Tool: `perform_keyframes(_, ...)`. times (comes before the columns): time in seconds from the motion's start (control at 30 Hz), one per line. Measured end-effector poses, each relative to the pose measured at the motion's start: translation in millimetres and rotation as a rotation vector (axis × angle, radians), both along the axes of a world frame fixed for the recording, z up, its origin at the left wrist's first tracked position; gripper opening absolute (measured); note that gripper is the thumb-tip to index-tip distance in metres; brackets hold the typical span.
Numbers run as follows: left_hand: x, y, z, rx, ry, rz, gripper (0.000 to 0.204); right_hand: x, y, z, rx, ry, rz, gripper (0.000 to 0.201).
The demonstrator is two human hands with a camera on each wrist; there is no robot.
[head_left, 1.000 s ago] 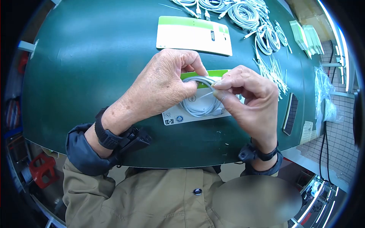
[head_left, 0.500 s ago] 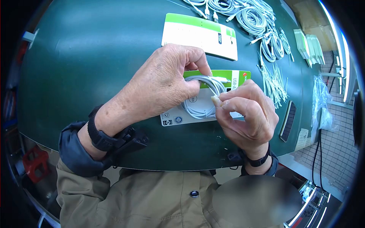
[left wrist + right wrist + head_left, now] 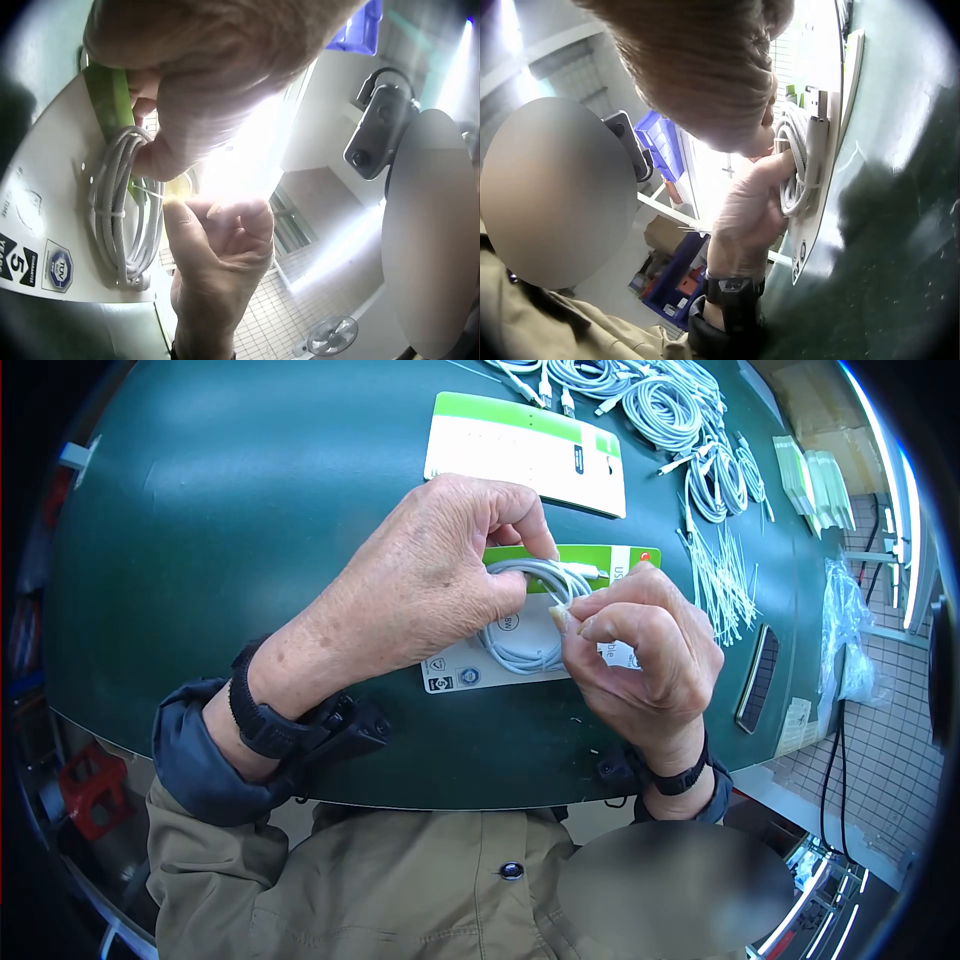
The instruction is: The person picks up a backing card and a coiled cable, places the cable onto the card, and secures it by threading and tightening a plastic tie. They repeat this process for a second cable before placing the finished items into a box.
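Note:
A coiled grey-white cable [image 3: 523, 660] lies against a green and white printed card [image 3: 470, 672]. My left hand [image 3: 430, 575] grips the coil and the card's upper edge, its thumb inside the loop. In the left wrist view a thin white tie [image 3: 147, 190] runs from the coil [image 3: 112, 202] to the fingertips of my right hand [image 3: 217, 255], which pinch its end. In the head view my right hand [image 3: 650, 660] is at the coil's right side, thumb and forefinger together. The right wrist view shows a USB plug [image 3: 819, 103] at the coil's upper end.
Behind my hands lies another green and white card [image 3: 520, 460]. Many coiled cables [image 3: 665, 415] are heaped at the back right, with loose white ties [image 3: 722, 585] below them. A phone-like dark object [image 3: 758, 680], clear plastic [image 3: 850, 630] and stacked cards [image 3: 815, 480] are at the right.
My right hand has moved down and its pinching fingers have turned, uncovering the card's upper right part. My left hand keeps its grip on the coil. The head view has shifted slightly.

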State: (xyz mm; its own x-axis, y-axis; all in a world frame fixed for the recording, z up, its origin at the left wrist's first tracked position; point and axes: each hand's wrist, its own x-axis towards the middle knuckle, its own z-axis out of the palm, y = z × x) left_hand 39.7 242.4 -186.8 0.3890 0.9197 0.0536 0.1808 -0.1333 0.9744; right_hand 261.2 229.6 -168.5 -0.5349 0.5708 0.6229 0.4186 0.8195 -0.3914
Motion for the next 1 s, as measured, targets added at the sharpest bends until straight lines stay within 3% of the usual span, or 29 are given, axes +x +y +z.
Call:
perform_keyframes(0.2,1.7,-0.5,1.1,-0.020,-0.014,0.006,0.019,3.1,-1.0,3.1,-0.052,-0.105,-0.018,0.036)
perform_keyframes(0.43,5.5,-1.6,-0.8,-0.058,-0.085,-0.024,0.017,-4.1,2.7,-6.3,0.012,-0.045,0.020,0.026)
perform_keyframes(0.53,4.4,-1.4,7.0,-0.151,-0.092,-0.052,0.016,-4.7,2.1,-5.2,0.092,-0.148,0.037,0.021)
perform_keyframes(0.7,4.4,-2.1,5.6,-0.100,-0.039,-0.019,0.018,-5.2,1.5,-1.6,0.082,-0.216,0.010,0.019)
perform_keyframes(0.8,2.7,-1.2,8.8,-0.084,-0.046,-0.006,0.018,4.1,6.5,4.1,-0.081,-0.021,-0.040,0.024)
perform_keyframes(0.93,-2.1,3.2,10.8,-0.063,-0.074,-0.053,0.019,42.7,26.4,11.6,-0.159,0.360,-0.340,0.010)
perform_keyframes(1.0,-2.2,3.5,13.8,-0.103,-0.157,-0.061,0.021,55.0,36.9,11.8,-0.467,0.460,-0.380,0.008)
